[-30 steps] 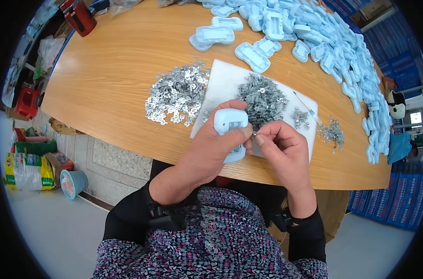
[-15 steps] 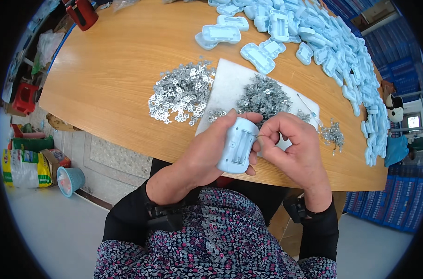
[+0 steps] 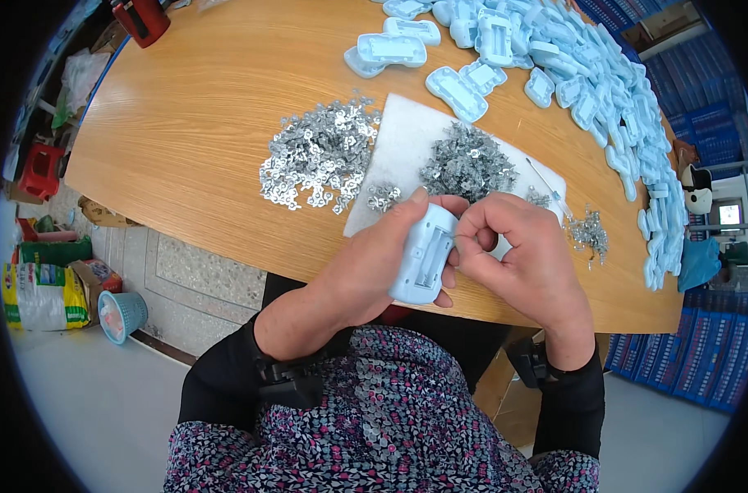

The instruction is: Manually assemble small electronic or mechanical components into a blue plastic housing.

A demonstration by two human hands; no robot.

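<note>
My left hand (image 3: 359, 264) is wrapped round a light-blue plastic housing (image 3: 412, 264), tilted upright over the table's front edge. A long battery compartment is open on its upper side. At the housing's right edge, the thumb and forefinger of my right hand (image 3: 520, 255) are pinched together, and whatever lies between them is too small to make out. Just beyond my hands a heap of small grey metal clips (image 3: 470, 164) sits on a white foam sheet (image 3: 402, 135). Left of the sheet is a pile of flat, shiny metal contact pieces (image 3: 320, 156).
Many more light-blue housings (image 3: 583, 90) cover the far and right side of the wooden table (image 3: 193, 107). A thin white tool (image 3: 545, 181) and a small metal pile (image 3: 588, 238) lie to the right. A red container (image 3: 146, 20) stands far left; a blue basket (image 3: 124, 316) is on the floor.
My right hand has turned slightly, its fingertips staying at the housing's right edge. The housing stays in my left hand, tilted a little differently. The view has shifted slightly.
</note>
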